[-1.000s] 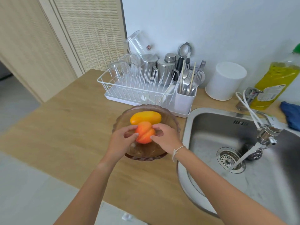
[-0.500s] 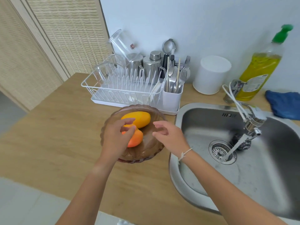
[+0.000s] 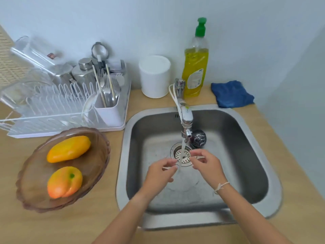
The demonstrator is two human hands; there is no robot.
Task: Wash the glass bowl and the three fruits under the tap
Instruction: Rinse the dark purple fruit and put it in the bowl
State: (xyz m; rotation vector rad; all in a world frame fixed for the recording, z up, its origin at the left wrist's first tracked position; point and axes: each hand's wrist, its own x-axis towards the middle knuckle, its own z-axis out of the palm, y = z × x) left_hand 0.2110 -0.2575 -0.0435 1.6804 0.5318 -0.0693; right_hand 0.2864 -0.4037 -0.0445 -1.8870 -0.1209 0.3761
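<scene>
A brown glass bowl (image 3: 36,170) stands on the wooden counter left of the sink (image 3: 246,155). In it lie a yellow mango-like fruit (image 3: 68,149) and an orange peach-like fruit (image 3: 64,182); no third fruit shows. Water runs from the tap (image 3: 186,118) in a thin stream over the drain. My left hand (image 3: 158,175) and my right hand (image 3: 207,166) hover on either side of that stream, fingers loosely bent toward each other, holding nothing.
A white dish rack (image 3: 52,106) with glasses, steel cups and cutlery stands behind the bowl. A white canister (image 3: 154,76), a yellow soap bottle (image 3: 195,64) and a blue cloth (image 3: 232,94) line the wall. A steel scrubber (image 3: 198,136) lies in the sink.
Both hands let go of the orange fruit, left the bowl and moved right to the water stream. My view swung right toward the sink.
</scene>
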